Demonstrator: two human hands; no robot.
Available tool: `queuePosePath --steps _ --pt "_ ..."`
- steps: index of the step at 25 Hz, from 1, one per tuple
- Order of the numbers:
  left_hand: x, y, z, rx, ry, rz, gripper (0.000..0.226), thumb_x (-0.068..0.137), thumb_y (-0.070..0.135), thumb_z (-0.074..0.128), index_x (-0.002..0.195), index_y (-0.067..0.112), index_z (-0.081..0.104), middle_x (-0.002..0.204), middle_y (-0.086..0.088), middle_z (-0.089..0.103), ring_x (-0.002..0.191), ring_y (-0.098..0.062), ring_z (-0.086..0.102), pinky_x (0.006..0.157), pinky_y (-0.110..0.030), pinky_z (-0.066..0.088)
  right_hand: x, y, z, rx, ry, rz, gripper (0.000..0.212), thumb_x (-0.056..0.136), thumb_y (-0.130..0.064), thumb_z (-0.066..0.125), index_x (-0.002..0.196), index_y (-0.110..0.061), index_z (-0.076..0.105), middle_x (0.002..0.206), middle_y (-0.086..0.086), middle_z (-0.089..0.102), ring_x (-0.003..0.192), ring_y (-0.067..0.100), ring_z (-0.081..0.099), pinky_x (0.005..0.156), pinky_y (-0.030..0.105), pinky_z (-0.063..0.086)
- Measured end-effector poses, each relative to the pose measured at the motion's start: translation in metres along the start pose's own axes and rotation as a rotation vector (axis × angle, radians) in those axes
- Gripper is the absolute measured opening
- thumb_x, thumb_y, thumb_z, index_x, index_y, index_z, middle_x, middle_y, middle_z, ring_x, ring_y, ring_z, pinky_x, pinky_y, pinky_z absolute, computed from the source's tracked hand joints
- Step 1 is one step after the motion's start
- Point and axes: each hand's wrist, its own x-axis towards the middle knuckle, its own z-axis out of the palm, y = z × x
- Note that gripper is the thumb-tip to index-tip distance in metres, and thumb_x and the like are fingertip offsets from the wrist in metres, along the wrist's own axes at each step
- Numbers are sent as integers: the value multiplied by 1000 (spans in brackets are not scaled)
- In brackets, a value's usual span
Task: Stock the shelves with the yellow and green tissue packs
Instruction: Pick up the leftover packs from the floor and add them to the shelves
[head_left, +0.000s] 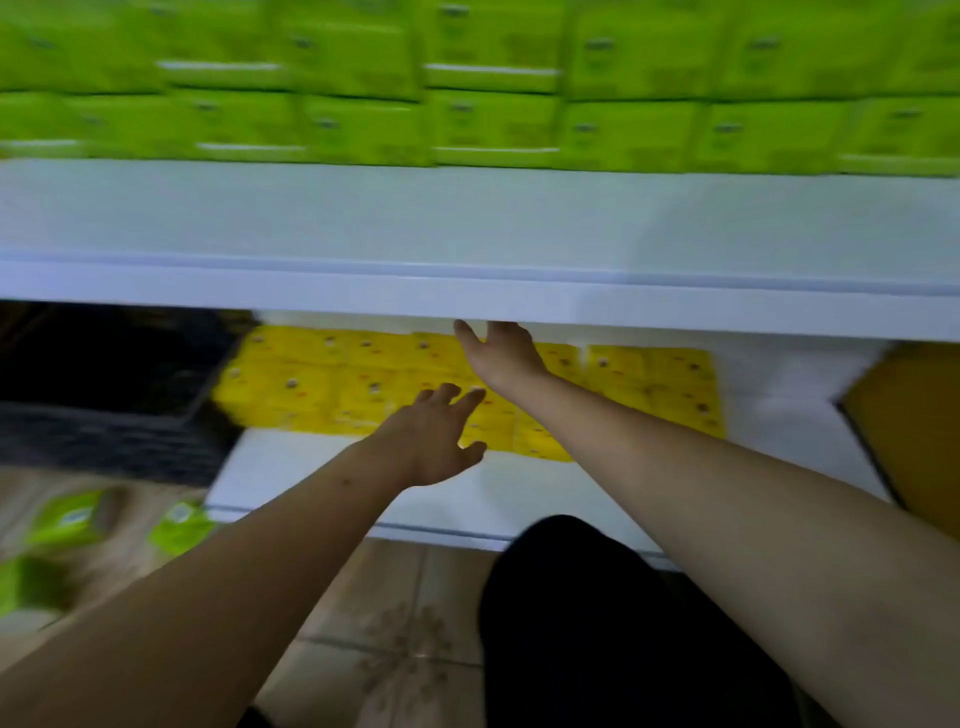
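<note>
Yellow tissue packs (322, 387) (lower shelf (322, 467)) are reached over by the left hand (439, 434), fingers spread, grasping nothing; the right hand's (501, 356) fingers are hidden.

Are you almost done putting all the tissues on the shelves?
Partly. The green packs already fill the back of the upper shelf, and yellow packs lie in rows on the lower shelf. Both hands are empty: the left hand and right hand reach over the yellow rows. Loose green packs on the floor are still left.
</note>
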Motion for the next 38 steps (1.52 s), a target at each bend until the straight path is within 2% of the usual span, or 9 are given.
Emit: queuePosePath --steps 6,11,17,23,26,31,34,36,38 --pt "-127 -191 30 -96 -89 -348 73 95 51 47 154 22 14 152 -13 28 134 -36 34 107 -46 36 -22 -150 182 -151 -333 -274 66 97 -57 34 147 -12 34 151 13 38 137 33 37 109 44 34" --pt "-195 -332 121 -334 -169 -689 74 95 52 48 154 21 16 154 -17 23 137 -36 33 108 -41 33 -39 -189 347 -306 -695 -368 72 99 -55 36 154 -12 18 159 10 24 142 30 30 111 40 33" --pt "-199 -443 222 -675 -153 -928 75 95 49 50 153 13 19 151 -20 28 133 -36 41 105 -38 38 -26 -190 502 -465 -792 -366 62 101 -43 40 149 -6 26 150 18 37 133 34 41 101 38 38" --pt "-156 -510 290 -998 -36 -1041 68 96 41 53 148 5 29 150 -19 36 135 -31 40 102 -32 37 9 -203 601 -671 -806 -391 56 95 -37 50 144 -13 38 141 16 48 124 35 50 97 36 43" --pt "-139 -529 318 -1189 51 -1148 64 96 34 54 146 1 31 147 -21 40 132 -32 44 102 -32 39 23 -209 640 -756 -854 -416 63 93 -35 50 149 -14 30 141 14 46 123 36 50 94 38 47" --pt "-114 -530 337 -1698 284 -1180 47 92 7 53 138 5 44 118 -15 52 103 -26 54 84 -33 49 47 -200 669 -618 -887 -43 82 86 -26 58 153 -13 12 146 17 38 126 35 47 97 37 46" --pt "-106 -525 345 -1952 420 -1271 44 86 8 58 130 11 51 120 -10 55 94 -22 56 74 -32 49 51 -185 676 -416 -963 162 97 69 -41 63 151 -20 15 137 13 49 110 34 57 84 46 54" --pt "-113 -522 347 -1842 470 -1383 54 81 19 65 132 17 48 129 -11 51 108 -27 55 81 -36 52 42 -184 672 -301 -1021 256 89 79 -50 62 152 -26 16 134 9 54 97 30 63 70 39 55" --pt "-129 -522 339 -1614 549 -1429 54 79 25 69 127 22 44 129 -14 47 112 -30 53 91 -38 50 27 -196 659 -171 -1050 303 71 90 -48 57 148 -26 21 133 9 55 98 31 63 74 41 54"
